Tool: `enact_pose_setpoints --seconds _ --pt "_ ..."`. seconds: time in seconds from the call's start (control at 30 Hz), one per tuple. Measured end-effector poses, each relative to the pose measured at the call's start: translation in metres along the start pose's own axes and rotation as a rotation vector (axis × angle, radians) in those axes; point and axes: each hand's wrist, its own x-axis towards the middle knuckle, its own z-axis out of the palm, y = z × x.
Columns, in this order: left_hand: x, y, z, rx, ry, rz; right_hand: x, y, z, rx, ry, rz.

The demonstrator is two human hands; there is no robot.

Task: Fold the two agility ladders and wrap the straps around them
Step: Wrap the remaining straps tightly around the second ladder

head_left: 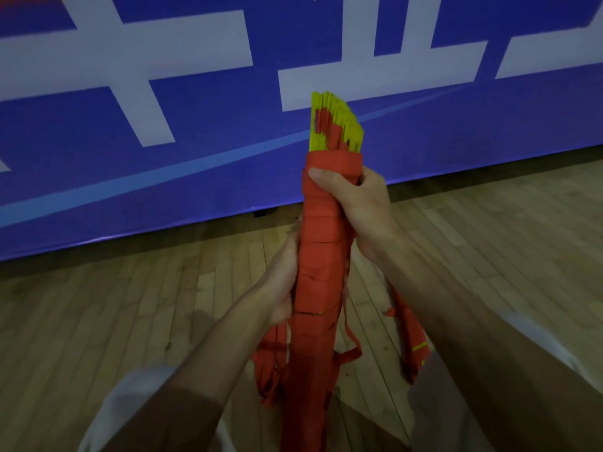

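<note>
**A:** What can go wrong from here?

**B:** L to R. The strap loops [270, 363] dangle below your left hand [280, 282], not wound in. If you swing the thing they could snag or drag on the wood floor [130, 305], imo. Mid: the wrapped bundle [321, 256] stands nearly upright, and the red turns look uneven. Ease your grip and they may slide down and loosen. Top: the yellow rungs [336, 125] fan out above the last turn, w/ nothing binding the ends, so they could splay more. Right: a strap tail [411, 337] hangs under your right forearm, and it's easy to lose track of.

**A:** And where does it sit vs. my fingers?

**B:** Your left hand clasps the bundle from its left side, about halfway down. The fingers go round the back, out of view. Your right hand [362, 203] is clenched on it higher up, w/ the thumb across the front just under the top turn and the fingers curled behind. The rungs poke out just above that thumb. The loose ends hang well below both hands. Can't tell whether both ladders are in this one bundle.
</note>
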Motion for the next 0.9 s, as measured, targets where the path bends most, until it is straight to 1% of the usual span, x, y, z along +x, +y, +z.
enact_pose_setpoints --seconds 0.07,0.13,0.2,0.23,0.27,0.33,0.4,0.43,0.5,0.57,0.6,0.63,0.67,0.73,0.77,0.87,0.9 --pt "-0.001 -0.006 0.005 0.056 0.112 0.077 0.001 0.0 -0.003 -0.056 0.081 -0.001" --pt "-0.002 -0.017 0.008 0.229 0.231 0.154 0.003 0.003 -0.004 -0.125 0.138 0.029" --pt "-0.006 -0.022 0.014 0.403 0.382 0.158 0.002 0.006 -0.004 -0.166 0.156 0.083" --pt "-0.006 -0.022 0.018 0.421 0.445 0.162 0.0 0.005 -0.002 -0.182 0.158 0.099" --pt "-0.009 -0.02 0.022 0.391 0.512 0.163 -0.002 0.005 0.0 -0.222 0.166 0.101" --pt "-0.004 -0.021 0.021 0.263 0.605 0.136 -0.007 0.004 0.004 -0.403 0.201 0.043" --pt "0.007 -0.026 0.014 0.092 0.627 0.07 -0.01 0.002 0.007 -0.575 0.217 -0.103" --pt "0.009 -0.026 0.012 0.021 0.61 0.056 -0.011 0.002 0.008 -0.627 0.217 -0.189" --pt "0.004 -0.019 0.014 -0.049 0.484 0.035 -0.012 0.0 0.008 -0.742 0.222 -0.376" --pt "0.001 -0.016 0.011 -0.098 0.312 0.056 -0.013 -0.004 0.006 -0.812 0.212 -0.552" --pt "0.002 -0.017 0.009 -0.114 0.216 0.055 -0.012 -0.005 0.006 -0.799 0.184 -0.605" --pt "0.002 -0.016 0.009 -0.128 0.153 0.057 -0.011 -0.006 0.005 -0.733 0.134 -0.612" --pt "0.003 -0.015 0.005 -0.153 0.085 0.054 -0.009 -0.008 0.006 -0.629 0.059 -0.573" --pt "0.001 -0.011 0.004 -0.185 -0.044 -0.035 -0.007 -0.01 0.005 -0.387 -0.105 -0.431" --pt "-0.003 -0.009 0.004 -0.207 -0.142 -0.064 -0.007 -0.009 0.005 -0.295 -0.169 -0.362" --pt "-0.01 -0.009 0.003 -0.165 -0.491 -0.061 -0.009 -0.003 0.003 -0.136 -0.255 -0.162" --pt "-0.011 -0.009 0.003 -0.152 -0.571 -0.047 -0.009 -0.001 0.003 -0.122 -0.265 -0.109"
